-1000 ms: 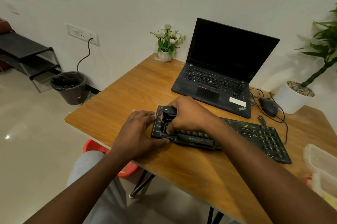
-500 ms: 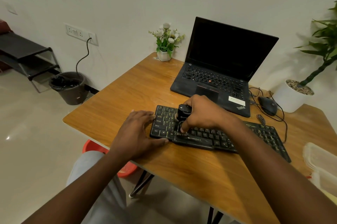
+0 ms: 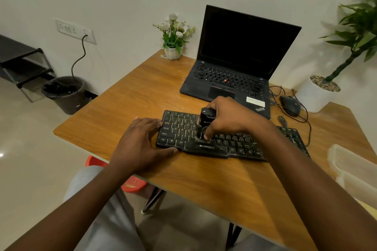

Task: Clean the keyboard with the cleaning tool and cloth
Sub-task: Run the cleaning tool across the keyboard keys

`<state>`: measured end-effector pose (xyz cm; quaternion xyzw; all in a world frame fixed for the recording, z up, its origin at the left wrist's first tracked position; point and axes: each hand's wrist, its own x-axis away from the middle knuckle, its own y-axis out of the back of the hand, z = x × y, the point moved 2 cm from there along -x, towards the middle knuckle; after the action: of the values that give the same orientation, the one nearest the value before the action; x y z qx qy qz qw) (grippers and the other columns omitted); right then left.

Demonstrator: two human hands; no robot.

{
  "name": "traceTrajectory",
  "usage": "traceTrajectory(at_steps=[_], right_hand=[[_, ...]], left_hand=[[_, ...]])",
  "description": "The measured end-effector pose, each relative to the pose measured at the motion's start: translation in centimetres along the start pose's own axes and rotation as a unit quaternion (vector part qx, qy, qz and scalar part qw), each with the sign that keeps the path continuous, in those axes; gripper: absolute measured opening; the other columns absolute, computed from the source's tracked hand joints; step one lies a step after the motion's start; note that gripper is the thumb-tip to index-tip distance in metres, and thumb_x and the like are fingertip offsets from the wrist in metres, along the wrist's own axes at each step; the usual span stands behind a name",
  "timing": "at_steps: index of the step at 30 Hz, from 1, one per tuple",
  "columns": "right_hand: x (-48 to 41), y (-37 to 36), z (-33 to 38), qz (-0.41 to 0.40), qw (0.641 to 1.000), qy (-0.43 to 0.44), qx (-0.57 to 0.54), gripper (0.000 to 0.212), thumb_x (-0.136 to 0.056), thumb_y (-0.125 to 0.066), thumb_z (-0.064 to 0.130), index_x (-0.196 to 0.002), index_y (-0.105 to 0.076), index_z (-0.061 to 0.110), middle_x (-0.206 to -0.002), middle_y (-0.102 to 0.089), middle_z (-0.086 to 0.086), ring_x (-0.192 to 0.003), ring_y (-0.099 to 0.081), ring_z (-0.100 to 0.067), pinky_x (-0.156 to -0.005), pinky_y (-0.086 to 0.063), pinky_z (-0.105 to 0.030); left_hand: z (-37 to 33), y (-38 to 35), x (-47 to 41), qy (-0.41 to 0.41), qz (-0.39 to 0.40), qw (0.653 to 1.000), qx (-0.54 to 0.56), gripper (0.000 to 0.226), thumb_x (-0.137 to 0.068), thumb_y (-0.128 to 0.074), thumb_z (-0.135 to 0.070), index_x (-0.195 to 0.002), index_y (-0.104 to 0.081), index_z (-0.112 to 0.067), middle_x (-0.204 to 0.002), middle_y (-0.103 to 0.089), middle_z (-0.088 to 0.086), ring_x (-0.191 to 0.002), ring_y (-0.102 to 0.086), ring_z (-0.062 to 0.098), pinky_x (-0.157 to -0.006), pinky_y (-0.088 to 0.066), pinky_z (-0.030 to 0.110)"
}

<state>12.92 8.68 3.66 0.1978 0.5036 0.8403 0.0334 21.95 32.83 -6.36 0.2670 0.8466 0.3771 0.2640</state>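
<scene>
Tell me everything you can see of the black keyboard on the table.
The keyboard is black, plastic by its look, with yellowish key legends, ZEBRONICS printed on its front lip and pale dusty smears. It lies flat on the wooden table in front of the laptop. The left hand rests against its left end; the right hand holds a black cleaning tool upright on its keys.

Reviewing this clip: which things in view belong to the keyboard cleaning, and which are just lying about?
In the job: keyboard; cleaning tool, in the right hand's grip; left hand, resting on the keyboard's left end. No cloth visible.
Lying about: laptop; mouse; flower vase; potted plant; plastic containers; bin.
</scene>
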Motion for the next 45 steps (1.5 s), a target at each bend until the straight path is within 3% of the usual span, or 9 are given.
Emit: traceTrajectory(at_steps=[6, 10, 13, 19, 25, 31, 37, 41, 45], right_hand=[[0.2, 0.4, -1.2, -0.003, 1.000, -0.009, 0.004, 0.042, -0.063, -0.102, 0.024, -0.098, -0.078, 0.020, -0.092, -0.080, 0.002, -0.087, -0.077, -0.018, -0.086, -0.065, -0.048], [0.3, 0.3, -1.1, -0.001, 1.000, 0.002, 0.002, 0.039, -0.065, -0.101, 0.023, -0.095, -0.078, 0.018, -0.090, -0.079, 0.002, -0.086, -0.076, -0.018, -0.081, -0.065, -0.045], [0.3, 0.5, -1.3, 0.001, 1.000, 0.016, 0.003, 0.037, -0.066, -0.100, 0.023, -0.094, -0.077, 0.018, -0.090, -0.078, 0.002, -0.085, -0.074, -0.017, -0.074, -0.063, -0.038], [-0.6, 1.0, -2.2, -0.037, 0.999, 0.026, -0.015, 0.034, -0.064, -0.100, 0.021, -0.090, -0.078, 0.019, -0.087, -0.079, 0.002, -0.083, -0.076, -0.018, -0.077, -0.064, -0.043], [-2.0, 0.9, -1.9, -0.021, 0.998, 0.045, -0.028, 0.039, -0.064, -0.101, 0.023, -0.095, -0.079, 0.016, -0.091, -0.080, -0.001, -0.087, -0.078, -0.023, -0.083, -0.065, -0.052], [-3.1, 2.4, -3.6, -0.057, 0.997, 0.022, -0.043, 0.041, -0.062, -0.101, 0.020, -0.094, -0.078, 0.009, -0.085, -0.081, -0.006, -0.075, -0.079, -0.026, -0.074, -0.065, -0.055], [-3.4, 2.3, -3.0, -0.058, 0.997, 0.040, -0.043, 0.036, -0.066, -0.100, 0.019, -0.092, -0.077, 0.011, -0.085, -0.080, -0.004, -0.076, -0.078, -0.023, -0.074, -0.066, -0.050], [-3.5, 2.1, -3.1, -0.051, 0.996, 0.050, -0.049, 0.032, -0.066, -0.100, 0.017, -0.087, -0.075, 0.013, -0.081, -0.079, -0.002, -0.072, -0.078, -0.022, -0.063, -0.065, -0.041], [-3.1, 2.1, -3.6, -0.032, 0.997, 0.049, -0.057, 0.032, -0.066, -0.100, 0.018, -0.086, -0.076, 0.015, -0.080, -0.079, 0.001, -0.071, -0.076, -0.017, -0.058, -0.058, -0.031]], left_hand=[[-0.4, 0.0, 0.0, -0.006, -0.011, 1.000, -0.012, 0.100, -0.064, -0.079, -0.076, -0.144, -0.059, -0.019, -0.149, -0.056, -0.004, -0.134, -0.040, 0.002, -0.125, -0.017, 0.031], [-0.8, -0.1, -0.4, -0.008, 0.030, 0.999, -0.011, 0.121, -0.061, -0.076, -0.084, -0.160, -0.033, -0.030, -0.164, -0.034, -0.010, -0.148, -0.031, 0.010, -0.122, -0.032, 0.039], [-1.1, -0.5, -1.5, -0.005, 0.065, 0.998, -0.009, 0.132, -0.056, -0.073, -0.093, -0.163, -0.024, -0.033, -0.169, -0.022, -0.014, -0.151, -0.027, 0.010, -0.123, -0.033, 0.040], [-0.2, -1.1, -2.5, -0.004, 0.057, 0.998, 0.025, 0.133, -0.052, -0.078, -0.091, -0.161, -0.033, -0.030, -0.163, -0.034, -0.016, -0.145, -0.034, 0.003, -0.118, -0.031, 0.027], [-0.3, -1.2, -2.6, -0.010, 0.036, 0.999, 0.036, 0.129, -0.052, -0.082, -0.087, -0.158, -0.040, -0.027, -0.160, -0.039, -0.015, -0.140, -0.037, -0.001, -0.114, -0.031, 0.021], [-0.6, -1.0, -2.6, -0.001, 0.038, 0.998, 0.046, 0.124, -0.052, -0.087, -0.080, -0.156, -0.043, -0.028, -0.155, -0.038, -0.024, -0.133, -0.036, -0.008, -0.109, -0.029, 0.014], [-0.8, -0.9, -2.9, -0.004, 0.035, 0.998, 0.050, 0.119, -0.050, -0.091, -0.075, -0.151, -0.049, -0.028, -0.152, -0.045, -0.021, -0.133, -0.046, -0.002, -0.110, -0.039, 0.024], [-0.7, -1.0, -2.9, -0.010, 0.032, 0.997, 0.067, 0.118, -0.049, -0.092, -0.073, -0.150, -0.050, -0.030, -0.148, -0.046, -0.025, -0.131, -0.049, -0.002, -0.109, -0.042, 0.024], [-0.6, -1.1, -2.9, -0.010, 0.035, 0.996, 0.076, 0.123, -0.046, -0.086, -0.085, -0.150, -0.050, -0.031, -0.149, -0.046, -0.027, -0.130, -0.050, -0.005, -0.107, -0.044, 0.026]])
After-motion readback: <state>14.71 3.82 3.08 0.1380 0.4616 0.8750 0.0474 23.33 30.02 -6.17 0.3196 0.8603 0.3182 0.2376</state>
